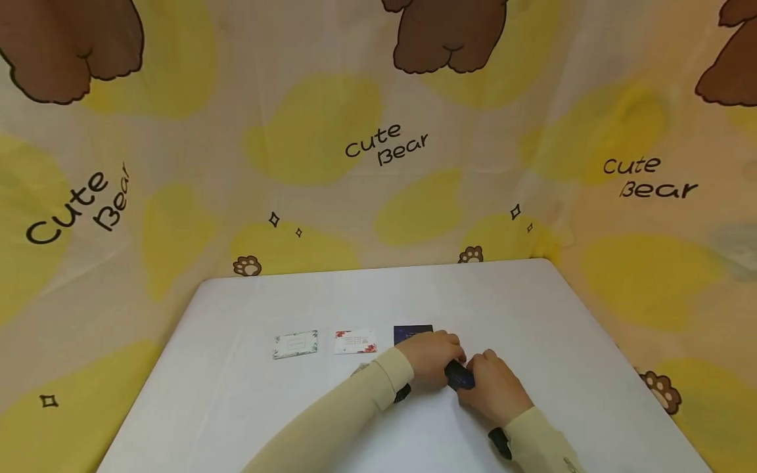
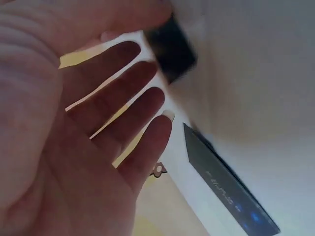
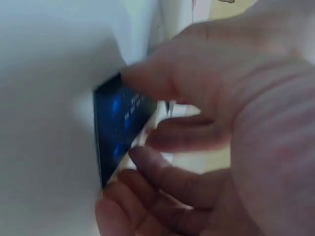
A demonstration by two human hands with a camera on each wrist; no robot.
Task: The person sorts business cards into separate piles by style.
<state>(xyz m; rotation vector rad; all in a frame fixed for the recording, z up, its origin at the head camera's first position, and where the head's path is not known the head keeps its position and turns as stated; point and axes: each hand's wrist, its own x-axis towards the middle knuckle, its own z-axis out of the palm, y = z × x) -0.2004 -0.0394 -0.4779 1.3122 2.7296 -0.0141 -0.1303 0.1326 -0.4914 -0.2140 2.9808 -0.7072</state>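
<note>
In the head view my right hand point(image 1: 495, 387) holds a dark blue card point(image 1: 459, 375) above the white table. The right wrist view shows its thumb on the face of this card and the other fingers curled at the lower edge. My left hand point(image 1: 428, 358) is at the card's other side. Its fingers point(image 2: 130, 103) are spread fairly straight in the left wrist view, and its thumb overlaps the card's end. Behind the left hand lies another navy card point(image 1: 412, 331), partly covered by it.
Left of the navy card lie a white card with red flowers point(image 1: 355, 341) and a white card with green leaves point(image 1: 296, 344). A pale greyish piece point(image 1: 359, 369) shows partly from under the left sleeve. A bear-printed cloth point(image 1: 414, 197) hangs around the table point(image 1: 248, 394).
</note>
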